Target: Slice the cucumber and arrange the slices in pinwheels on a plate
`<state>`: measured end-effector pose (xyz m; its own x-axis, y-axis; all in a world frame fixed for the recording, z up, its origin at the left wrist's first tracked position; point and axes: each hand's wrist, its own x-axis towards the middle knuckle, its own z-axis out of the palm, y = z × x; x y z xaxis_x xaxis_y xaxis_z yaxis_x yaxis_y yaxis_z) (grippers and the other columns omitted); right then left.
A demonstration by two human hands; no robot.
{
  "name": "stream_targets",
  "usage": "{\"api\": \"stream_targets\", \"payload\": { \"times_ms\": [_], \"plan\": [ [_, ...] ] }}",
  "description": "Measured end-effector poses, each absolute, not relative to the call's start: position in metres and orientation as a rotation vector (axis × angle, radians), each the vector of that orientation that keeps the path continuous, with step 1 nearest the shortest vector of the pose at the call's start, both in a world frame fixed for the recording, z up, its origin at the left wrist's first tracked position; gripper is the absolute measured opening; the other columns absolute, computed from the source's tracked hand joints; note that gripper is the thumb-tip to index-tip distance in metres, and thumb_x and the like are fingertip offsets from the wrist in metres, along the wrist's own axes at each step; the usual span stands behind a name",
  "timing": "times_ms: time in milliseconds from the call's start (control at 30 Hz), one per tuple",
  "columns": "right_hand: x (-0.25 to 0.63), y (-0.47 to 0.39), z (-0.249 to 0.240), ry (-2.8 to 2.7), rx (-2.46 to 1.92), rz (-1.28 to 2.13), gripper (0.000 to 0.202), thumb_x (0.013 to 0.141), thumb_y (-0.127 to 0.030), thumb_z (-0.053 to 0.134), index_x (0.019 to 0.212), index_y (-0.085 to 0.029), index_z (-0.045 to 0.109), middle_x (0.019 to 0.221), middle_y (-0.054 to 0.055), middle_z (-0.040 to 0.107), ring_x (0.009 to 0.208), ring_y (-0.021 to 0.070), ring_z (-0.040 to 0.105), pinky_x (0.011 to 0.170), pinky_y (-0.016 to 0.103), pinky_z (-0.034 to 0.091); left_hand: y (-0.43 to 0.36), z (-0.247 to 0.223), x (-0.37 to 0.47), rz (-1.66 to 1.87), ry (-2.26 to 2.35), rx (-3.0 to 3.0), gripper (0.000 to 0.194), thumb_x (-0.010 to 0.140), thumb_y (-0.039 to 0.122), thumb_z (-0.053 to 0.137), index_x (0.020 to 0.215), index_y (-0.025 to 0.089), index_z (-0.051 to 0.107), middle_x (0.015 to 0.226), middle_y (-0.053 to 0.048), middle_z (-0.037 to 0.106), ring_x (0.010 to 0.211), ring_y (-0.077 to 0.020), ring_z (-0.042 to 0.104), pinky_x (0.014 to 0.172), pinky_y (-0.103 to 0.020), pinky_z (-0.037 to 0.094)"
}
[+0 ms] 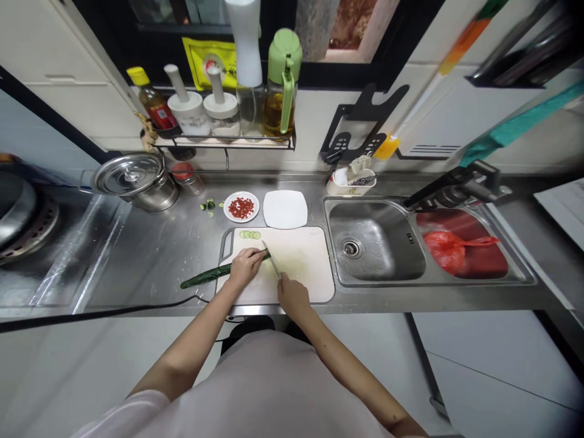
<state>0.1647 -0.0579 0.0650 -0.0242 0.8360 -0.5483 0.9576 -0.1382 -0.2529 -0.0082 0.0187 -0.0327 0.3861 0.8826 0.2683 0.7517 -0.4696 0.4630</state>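
My left hand (246,265) is closed over a long dark green cucumber (205,277), near its right end. The cucumber lies aslant, its left part reaching past the cutting board (305,267) over the steel counter. In my right hand (292,295) is the handle of a knife (273,262), its blade up against the cucumber's cut end beside my left fingers. Several cucumber slices (250,235) lie in an overlapping row at the board's upper left. Behind the board stand a white plate (285,208) with nothing on it and a smaller plate (228,214) of chopped red pieces.
Green cucumber scraps (210,205) lie left of the plates. A lidded steel pot (137,182) and a jar (188,176) stand at the back left. To the right is a double sink (374,237) with a red plastic bag (447,252). A condiment rack (255,145) hangs above.
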Motion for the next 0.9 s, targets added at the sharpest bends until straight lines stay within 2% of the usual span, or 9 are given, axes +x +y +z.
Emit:
{"api": "stream_targets", "payload": {
  "times_ms": [500,900],
  "plan": [
    [0.1608,-0.0546,0.067,1.931,1.996,-0.871,0.038,0.098,-0.02,0.028,0.129,-0.012,0.048,0.096,0.017,0.069,0.093,0.026,0.067,0.076,0.035,0.047,0.0222,-0.0325,-0.0087,0.676,1.419,2.374,0.028,0.093,0.026,0.048,0.109,0.028,0.07,0.103,-0.005,0.068,0.094,-0.0175,0.058,0.082,-0.03,0.048],
    [0.1596,-0.0508,0.0645,1.927,1.991,-0.898,0.035,0.097,-0.018,0.031,0.123,-0.011,0.053,0.098,0.018,0.069,0.093,0.0244,0.067,0.074,0.032,0.047,0.0223,-0.0296,-0.0078,0.653,1.4,2.407,0.027,0.094,0.027,0.047,0.107,0.028,0.071,0.104,-0.005,0.067,0.094,-0.0179,0.057,0.082,-0.031,0.048]
  ]
}}
